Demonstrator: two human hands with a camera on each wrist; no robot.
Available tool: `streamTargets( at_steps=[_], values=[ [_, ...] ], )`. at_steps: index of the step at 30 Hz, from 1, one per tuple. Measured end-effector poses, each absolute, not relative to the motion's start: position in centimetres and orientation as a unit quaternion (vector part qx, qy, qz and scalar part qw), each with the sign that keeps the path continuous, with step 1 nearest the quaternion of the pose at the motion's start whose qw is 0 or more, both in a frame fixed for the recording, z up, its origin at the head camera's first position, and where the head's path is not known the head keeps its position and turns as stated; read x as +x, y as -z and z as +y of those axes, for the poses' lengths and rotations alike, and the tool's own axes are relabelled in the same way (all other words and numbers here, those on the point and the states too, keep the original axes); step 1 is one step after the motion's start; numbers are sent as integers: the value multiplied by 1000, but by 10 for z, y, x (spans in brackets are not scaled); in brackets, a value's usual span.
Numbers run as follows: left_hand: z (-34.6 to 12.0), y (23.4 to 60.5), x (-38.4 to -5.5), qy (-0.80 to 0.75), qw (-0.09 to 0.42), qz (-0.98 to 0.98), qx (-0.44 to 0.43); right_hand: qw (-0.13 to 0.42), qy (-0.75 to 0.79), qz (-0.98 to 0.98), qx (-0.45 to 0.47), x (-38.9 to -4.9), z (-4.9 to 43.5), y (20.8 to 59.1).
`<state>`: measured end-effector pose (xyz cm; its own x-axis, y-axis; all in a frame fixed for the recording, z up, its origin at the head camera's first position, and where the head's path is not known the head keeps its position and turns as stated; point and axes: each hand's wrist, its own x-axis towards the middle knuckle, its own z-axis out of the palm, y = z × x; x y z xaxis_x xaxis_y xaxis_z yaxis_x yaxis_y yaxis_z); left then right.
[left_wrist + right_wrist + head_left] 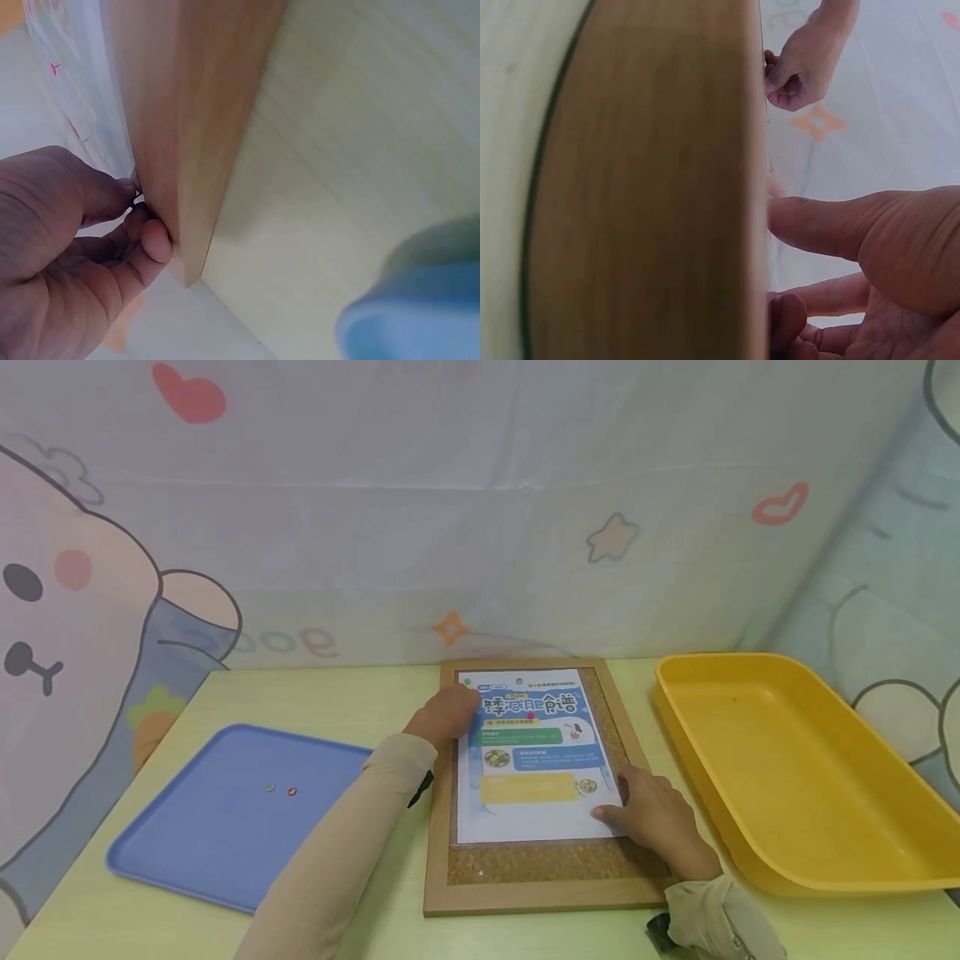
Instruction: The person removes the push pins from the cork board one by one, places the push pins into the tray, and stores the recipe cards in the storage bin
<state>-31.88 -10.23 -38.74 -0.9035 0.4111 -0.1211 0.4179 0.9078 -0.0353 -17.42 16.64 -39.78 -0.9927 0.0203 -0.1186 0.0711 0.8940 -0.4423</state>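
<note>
A printed sheet [540,818] lies on a wood-framed cork board [540,864], with a green pin [467,682] at its upper left, a grey pin [519,681] along the top and a pink pin [530,716] in the title. At the sheet's upper left edge, my left hand [447,714] pinches a small dark pin, mostly hidden by the fingertips. In the left wrist view those fingers [142,259] sit right beside the wooden frame. My right hand [660,818] rests at the sheet's lower right edge, thumb stretched over the paper, holding nothing.
On the left, a blue tray [217,814] holds two small pins [292,792], one green and one reddish. A deep yellow bin [817,760] stands right of the board. Behind the pale table [337,693] hangs a printed cloth [420,543].
</note>
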Motion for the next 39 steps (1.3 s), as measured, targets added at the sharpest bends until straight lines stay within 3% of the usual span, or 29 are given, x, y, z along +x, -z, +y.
streamTargets(
  at_steps=[10,21,39],
  values=[
    [-98,391,-320,68,21,969,235,62,221,973,27,-175,166,398],
    [-109,388,-322,-81,69,981,160,65,222,972,27,-175,166,398],
    [-118,380,-314,-129,58,975,169,71,229,970,31,-176,166,398]
  ],
)
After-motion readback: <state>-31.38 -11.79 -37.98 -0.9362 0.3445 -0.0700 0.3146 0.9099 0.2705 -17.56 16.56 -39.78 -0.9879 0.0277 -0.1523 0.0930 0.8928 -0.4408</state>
